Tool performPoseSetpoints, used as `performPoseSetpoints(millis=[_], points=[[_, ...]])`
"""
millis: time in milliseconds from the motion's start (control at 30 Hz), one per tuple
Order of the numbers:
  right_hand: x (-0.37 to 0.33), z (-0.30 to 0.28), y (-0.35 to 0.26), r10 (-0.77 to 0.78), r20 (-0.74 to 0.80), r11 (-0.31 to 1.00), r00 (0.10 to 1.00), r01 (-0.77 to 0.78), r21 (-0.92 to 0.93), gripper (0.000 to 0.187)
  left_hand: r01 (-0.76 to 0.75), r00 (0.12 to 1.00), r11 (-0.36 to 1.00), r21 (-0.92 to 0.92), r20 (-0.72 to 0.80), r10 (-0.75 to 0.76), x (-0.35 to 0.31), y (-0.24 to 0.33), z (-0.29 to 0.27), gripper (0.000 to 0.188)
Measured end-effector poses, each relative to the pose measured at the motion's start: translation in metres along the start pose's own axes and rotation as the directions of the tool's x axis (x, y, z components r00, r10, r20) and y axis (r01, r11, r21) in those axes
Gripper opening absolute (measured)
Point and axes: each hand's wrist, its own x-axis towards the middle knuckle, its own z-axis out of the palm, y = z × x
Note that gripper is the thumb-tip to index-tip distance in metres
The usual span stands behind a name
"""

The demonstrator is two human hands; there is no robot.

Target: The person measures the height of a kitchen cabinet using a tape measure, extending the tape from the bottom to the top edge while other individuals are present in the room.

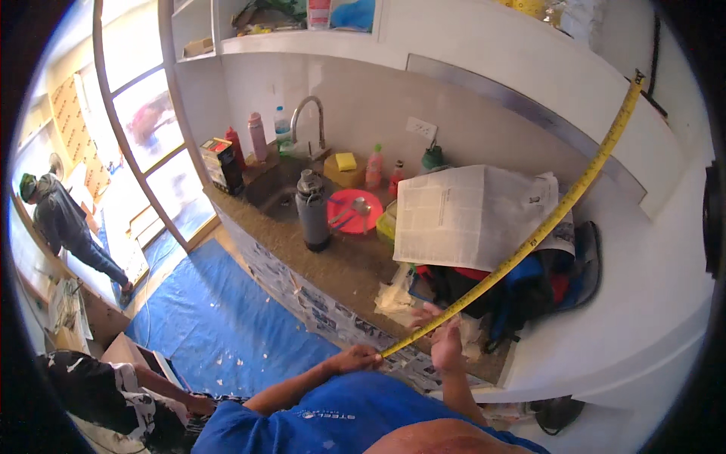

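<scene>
A yellow tape measure (535, 238) stretches its blade diagonally up to the right, with its dark hook end free in front of the white wall cabinet. My left hand (359, 359) is closed round the near end of the blade; no case shows there. Beside the lower blade my right hand (445, 340) has its fingers spread, behind or touching the blade; whether they press on it I cannot tell. Just beyond the blade, open sheets of newspaper (461, 216) lie over a heap of dark, blue and red bags or cloths (522, 291) on the counter.
The brown counter (348, 261) holds a grey flask (312, 216), a pink plate (368, 204) with cutlery, several bottles and a sink with a curved tap (308, 113). Blue sheeting (227, 310) covers the floor. One person (72, 227) stands at far left, another (113, 390) close by at lower left.
</scene>
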Motion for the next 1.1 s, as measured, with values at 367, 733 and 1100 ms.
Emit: performPoseSetpoints(millis=[367,733,1100], points=[[0.009,-0.03,0.024,0.07,-0.07,0.995,0.995,-0.075,-0.069,0.083,-0.003,0.999,0.999,-0.048,0.047,0.005,0.021,-0.015,-0.009,0.045],[0.01,-0.034,-0.011,-0.169,-0.159,0.965,0.973,0.13,-0.226,0.062,-0.006,0.999,1.0,-0.008,0.037,0.006,0.019,-0.001,-0.003,0.047],[0.129,-0.031,-0.264,-0.859,0.233,-0.076,0.456,0.336,-0.939,0.02,-0.013,0.995,0.976,-0.219,-0.102,-0.01,0.008,0.006,-0.02,0.044]])
